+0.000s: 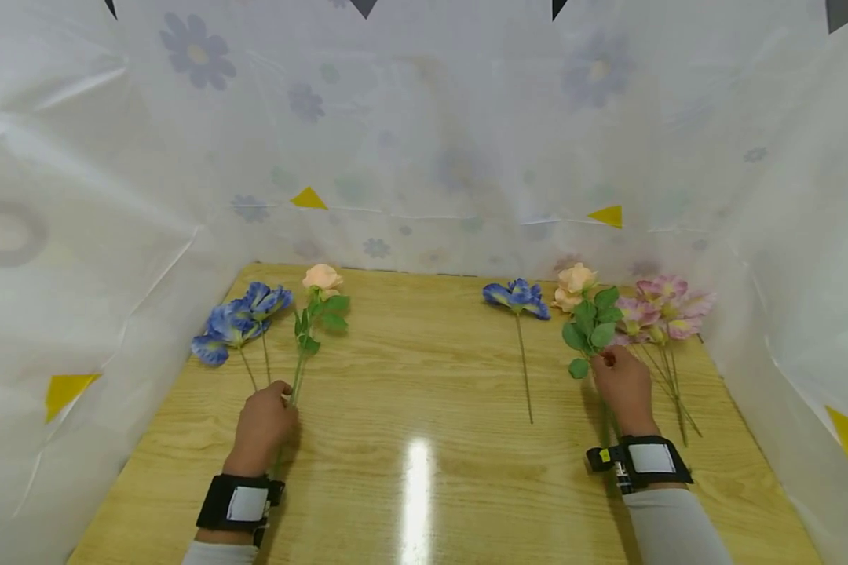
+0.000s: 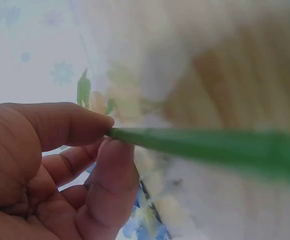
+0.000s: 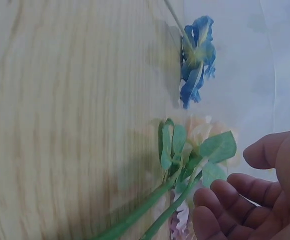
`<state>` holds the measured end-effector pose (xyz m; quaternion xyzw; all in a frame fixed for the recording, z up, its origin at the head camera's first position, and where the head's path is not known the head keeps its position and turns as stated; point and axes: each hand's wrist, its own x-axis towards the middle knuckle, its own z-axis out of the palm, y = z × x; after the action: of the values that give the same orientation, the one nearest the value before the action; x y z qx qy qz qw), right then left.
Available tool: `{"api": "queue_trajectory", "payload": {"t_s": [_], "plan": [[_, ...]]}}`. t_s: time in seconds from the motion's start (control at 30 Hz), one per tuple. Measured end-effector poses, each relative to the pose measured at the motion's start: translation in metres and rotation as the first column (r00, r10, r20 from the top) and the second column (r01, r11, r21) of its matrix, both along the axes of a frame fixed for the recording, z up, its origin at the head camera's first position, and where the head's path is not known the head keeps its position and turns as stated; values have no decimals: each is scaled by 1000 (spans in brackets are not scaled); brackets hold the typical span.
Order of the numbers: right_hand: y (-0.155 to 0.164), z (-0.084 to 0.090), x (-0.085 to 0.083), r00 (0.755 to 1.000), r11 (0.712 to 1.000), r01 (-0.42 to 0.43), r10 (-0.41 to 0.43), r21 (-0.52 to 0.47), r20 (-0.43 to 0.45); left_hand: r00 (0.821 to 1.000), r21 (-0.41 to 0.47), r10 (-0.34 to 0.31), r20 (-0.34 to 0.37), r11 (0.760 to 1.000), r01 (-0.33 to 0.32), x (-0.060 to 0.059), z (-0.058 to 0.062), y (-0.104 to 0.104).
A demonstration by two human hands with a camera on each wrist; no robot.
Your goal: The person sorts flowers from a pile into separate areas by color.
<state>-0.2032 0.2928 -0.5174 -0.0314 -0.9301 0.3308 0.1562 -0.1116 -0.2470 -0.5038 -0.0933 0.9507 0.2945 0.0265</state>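
On the left, my left hand [image 1: 265, 424] pinches the green stem [image 2: 199, 145] of a peach rose [image 1: 322, 278] between thumb and finger. The rose's head points toward the back edge. Blue flowers [image 1: 235, 323] lie just left of it, their lower stems hidden behind my hand. My right hand [image 1: 623, 388] is over the leafy stems of the peach roses [image 1: 575, 284] on the right. In the right wrist view its thumb and loosely bent fingers stand apart, close beside the green leaves [image 3: 218, 146], with nothing between them.
A single blue flower [image 1: 517, 300] lies left of the right-hand roses, its stem toward me. Pink flowers [image 1: 667, 306] with crossed stems lie at the far right. The wooden table [image 1: 410, 377] is enclosed by pale flower-printed sheeting [image 1: 424, 141] at the back and sides.
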Motion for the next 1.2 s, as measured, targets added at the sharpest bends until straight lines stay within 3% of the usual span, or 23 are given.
{"api": "queue_trajectory", "payload": {"t_s": [0.27,0.5,0.6,0.7,0.8,0.87,0.97,1.07,1.2], "plan": [[-26,8,8,1000,993,-10,13,-115,24,997,110,-21,-81,993,30,-2,10,15],[-63,7,14,996,965,-29,52,-260,79,982,179,-18,-190,982,53,1,4,46],[-93,7,19,985,910,-72,129,-408,113,969,199,-41,-242,976,91,5,2,68],[-133,7,27,961,814,-132,244,-566,127,958,231,-71,-279,963,139,8,3,90],[-173,8,35,927,731,-196,356,-653,121,946,254,-109,-304,948,191,7,4,112],[-194,10,39,907,709,-238,407,-664,110,940,272,-132,-315,936,223,8,4,126],[-216,15,44,891,704,-281,443,-652,95,928,296,-167,-334,916,271,13,4,144],[-227,26,51,892,703,-294,445,-647,78,917,316,-181,-355,900,300,21,3,159],[-230,49,65,893,666,-300,448,-683,44,899,326,-176,-401,890,320,28,0,174]]}}
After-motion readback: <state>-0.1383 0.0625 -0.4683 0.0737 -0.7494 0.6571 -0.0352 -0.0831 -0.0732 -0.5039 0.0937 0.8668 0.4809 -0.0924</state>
